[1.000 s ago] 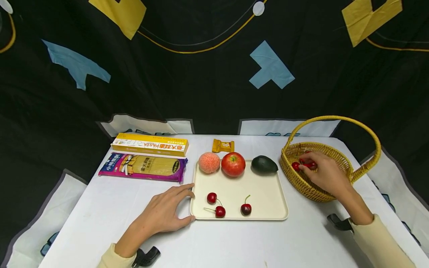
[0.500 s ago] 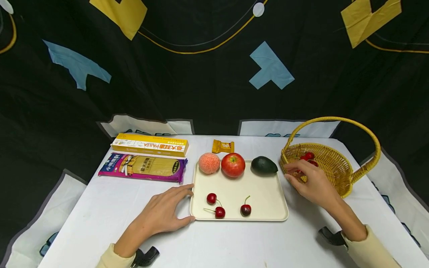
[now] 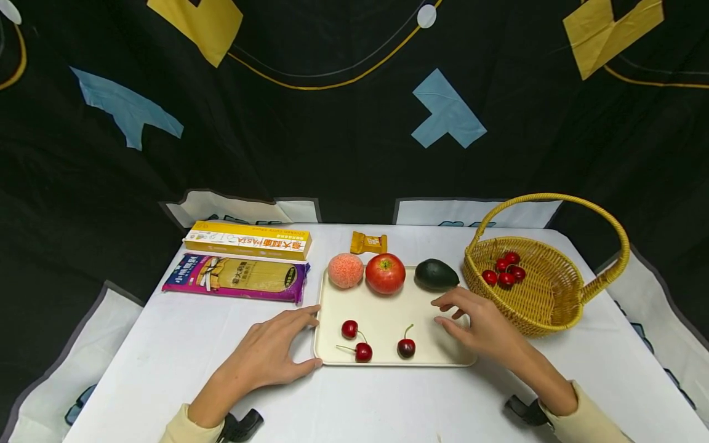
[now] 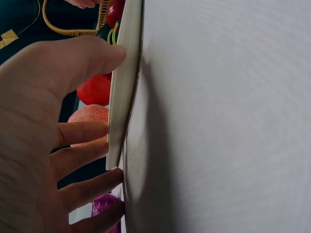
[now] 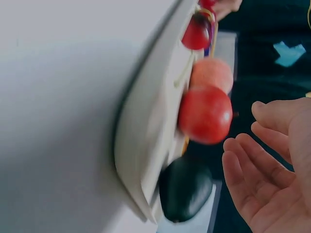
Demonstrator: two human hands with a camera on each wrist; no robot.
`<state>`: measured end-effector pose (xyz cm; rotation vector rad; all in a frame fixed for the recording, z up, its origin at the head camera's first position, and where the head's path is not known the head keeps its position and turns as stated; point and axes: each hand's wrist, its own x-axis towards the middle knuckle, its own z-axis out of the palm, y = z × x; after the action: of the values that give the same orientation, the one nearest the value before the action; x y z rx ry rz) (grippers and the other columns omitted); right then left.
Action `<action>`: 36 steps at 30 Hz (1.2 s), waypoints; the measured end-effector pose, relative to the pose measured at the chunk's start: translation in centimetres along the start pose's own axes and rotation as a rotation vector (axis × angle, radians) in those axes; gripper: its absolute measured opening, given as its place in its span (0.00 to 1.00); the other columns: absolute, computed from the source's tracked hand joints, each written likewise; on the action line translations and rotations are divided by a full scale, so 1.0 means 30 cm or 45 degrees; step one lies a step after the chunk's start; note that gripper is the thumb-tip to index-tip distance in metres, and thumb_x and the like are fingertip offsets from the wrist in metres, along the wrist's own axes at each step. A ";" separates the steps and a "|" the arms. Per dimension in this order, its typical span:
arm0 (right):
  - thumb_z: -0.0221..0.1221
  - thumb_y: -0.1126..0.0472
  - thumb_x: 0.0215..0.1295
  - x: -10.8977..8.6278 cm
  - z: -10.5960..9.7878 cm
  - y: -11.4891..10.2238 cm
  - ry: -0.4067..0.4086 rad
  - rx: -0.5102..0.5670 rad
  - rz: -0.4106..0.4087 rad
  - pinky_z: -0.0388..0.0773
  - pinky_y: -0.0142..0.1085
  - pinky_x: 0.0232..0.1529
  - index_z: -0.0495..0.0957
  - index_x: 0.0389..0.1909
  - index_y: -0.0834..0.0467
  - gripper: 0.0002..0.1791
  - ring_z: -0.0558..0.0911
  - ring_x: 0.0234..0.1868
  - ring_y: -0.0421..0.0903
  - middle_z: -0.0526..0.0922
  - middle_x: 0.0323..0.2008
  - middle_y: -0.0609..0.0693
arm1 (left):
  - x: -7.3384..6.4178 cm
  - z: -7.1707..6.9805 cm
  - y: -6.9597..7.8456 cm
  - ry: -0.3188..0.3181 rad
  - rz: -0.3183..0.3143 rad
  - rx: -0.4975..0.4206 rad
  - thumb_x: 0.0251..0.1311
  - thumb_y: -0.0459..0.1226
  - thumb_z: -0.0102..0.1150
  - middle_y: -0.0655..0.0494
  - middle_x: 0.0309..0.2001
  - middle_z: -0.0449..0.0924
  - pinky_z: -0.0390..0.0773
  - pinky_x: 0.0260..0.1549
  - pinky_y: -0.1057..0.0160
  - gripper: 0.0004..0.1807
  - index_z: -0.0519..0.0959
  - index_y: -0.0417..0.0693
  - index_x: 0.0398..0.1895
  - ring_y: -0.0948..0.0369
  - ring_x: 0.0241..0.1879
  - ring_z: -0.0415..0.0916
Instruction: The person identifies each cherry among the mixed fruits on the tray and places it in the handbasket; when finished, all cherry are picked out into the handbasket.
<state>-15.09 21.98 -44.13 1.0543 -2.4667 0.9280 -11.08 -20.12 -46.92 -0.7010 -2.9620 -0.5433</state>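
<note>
A cream tray [image 3: 382, 314] holds a pink peach-like fruit [image 3: 346, 271], a red apple [image 3: 385, 274] and a dark green avocado [image 3: 436, 275] along its far side. Nearer the front edge lie a single dark cherry [image 3: 406, 348] with its stem up and two more cherries [image 3: 363, 352] at the left. My left hand [image 3: 277, 347] touches the tray's left edge with thumb and fingertips, fingers spread. Over the tray's right part hovers my right hand [image 3: 479, 323], fingers loosely bent and nothing between them. Several cherries [image 3: 506, 280] lie inside the wicker basket [image 3: 548, 295].
The basket's tall handle [image 3: 620, 246] arches over it at the right. A yellow pasta box [image 3: 247, 239] and a purple pasta packet [image 3: 238, 277] lie at the left back. Behind the tray is a small yellow wrapped snack [image 3: 368, 242]. A dark curtain [image 3: 332, 154] hangs behind.
My right hand has left the basket, where it held cherries a second ago, and moved left over the tray. The cherries now lie in the basket. My left hand stays put.
</note>
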 end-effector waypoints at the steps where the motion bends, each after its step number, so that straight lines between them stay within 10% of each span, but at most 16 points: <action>1: 0.76 0.72 0.59 0.000 0.012 -0.004 -0.014 0.014 -0.003 0.87 0.33 0.37 0.86 0.49 0.55 0.19 0.89 0.39 0.46 0.89 0.45 0.51 | 0.000 0.000 0.000 0.000 0.002 0.002 0.54 0.61 0.77 0.65 0.77 0.72 0.83 0.58 0.43 0.33 0.82 0.62 0.60 0.56 0.73 0.74; 36: 0.75 0.59 0.67 0.002 0.138 -0.098 -0.419 0.008 0.073 0.79 0.28 0.38 0.86 0.51 0.49 0.14 0.81 0.38 0.34 0.85 0.49 0.36 | 0.002 -0.003 0.002 0.013 0.019 0.046 0.53 0.63 0.76 0.62 0.77 0.73 0.84 0.57 0.43 0.32 0.82 0.62 0.59 0.54 0.72 0.75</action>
<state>-13.09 17.67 -45.87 1.2296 -2.7730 0.8353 -11.10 -20.08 -46.79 -0.7142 -2.9464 -0.4893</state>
